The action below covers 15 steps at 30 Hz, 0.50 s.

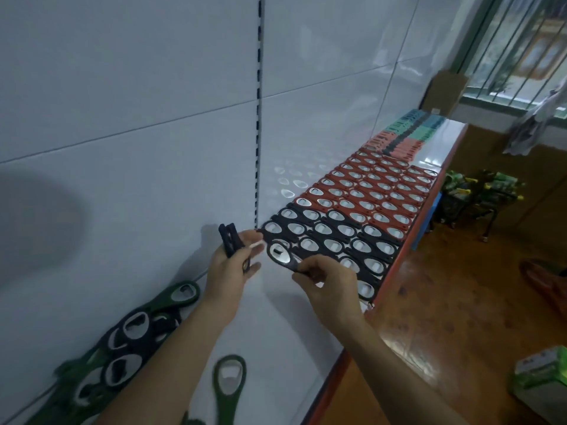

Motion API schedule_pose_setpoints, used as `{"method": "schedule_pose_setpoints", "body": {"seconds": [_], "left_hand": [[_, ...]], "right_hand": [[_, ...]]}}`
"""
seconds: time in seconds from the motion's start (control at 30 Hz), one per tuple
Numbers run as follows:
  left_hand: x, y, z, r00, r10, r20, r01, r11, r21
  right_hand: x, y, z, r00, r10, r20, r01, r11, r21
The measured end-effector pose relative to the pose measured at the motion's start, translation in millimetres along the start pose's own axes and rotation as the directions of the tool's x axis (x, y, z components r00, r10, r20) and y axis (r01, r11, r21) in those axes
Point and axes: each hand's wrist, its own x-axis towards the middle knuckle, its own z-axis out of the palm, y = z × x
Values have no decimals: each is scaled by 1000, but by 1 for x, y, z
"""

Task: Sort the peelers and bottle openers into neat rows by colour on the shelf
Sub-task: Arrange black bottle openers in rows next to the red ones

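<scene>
My right hand (326, 279) pinches the handle of a black bottle opener (279, 252), its metal head at the near left end of the black rows (343, 240) on the white shelf (276, 326). My left hand (231, 265) grips a small bundle of black openers (228, 239) upright, just left of that spot. Beyond the black rows lie the red opener rows (374, 191). Further back are rows of red and teal peelers (405, 136). A loose heap of green and black openers (129, 335) leans against the back panel at near left, and one green opener (228, 384) lies alone.
The shelf's red front edge (395, 268) runs diagonally to the right, with a brown floor below. A cardboard box (445, 92) stands at the shelf's far end by a barred window. Shopping baskets (478, 194) sit on the floor. A green box (543, 369) is at lower right.
</scene>
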Motion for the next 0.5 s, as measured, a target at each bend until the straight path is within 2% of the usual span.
{"method": "schedule_pose_setpoints", "body": {"seconds": [0.07, 0.2, 0.27, 0.37, 0.5], "left_hand": [[2, -2, -15, 998, 25, -52, -18, 990, 140], [8, -5, -25, 994, 43, -101, -16, 968, 250], [9, -5, -31, 991, 69, -112, -31, 950, 311], [8, -4, -36, 995, 24, -99, 5, 959, 283], [7, -5, -34, 996, 46, -70, -24, 958, 285]], "right_hand": [[6, 1, 7, 999, 6, -36, -9, 995, -99], [21, -4, 33, 999, -37, 24, 43, 952, -302], [27, -7, 45, 997, -54, 58, 69, 948, -312], [36, -9, 57, 992, -45, 119, 79, 949, -304], [35, -5, 68, 995, -47, 86, 72, 946, -316]]}}
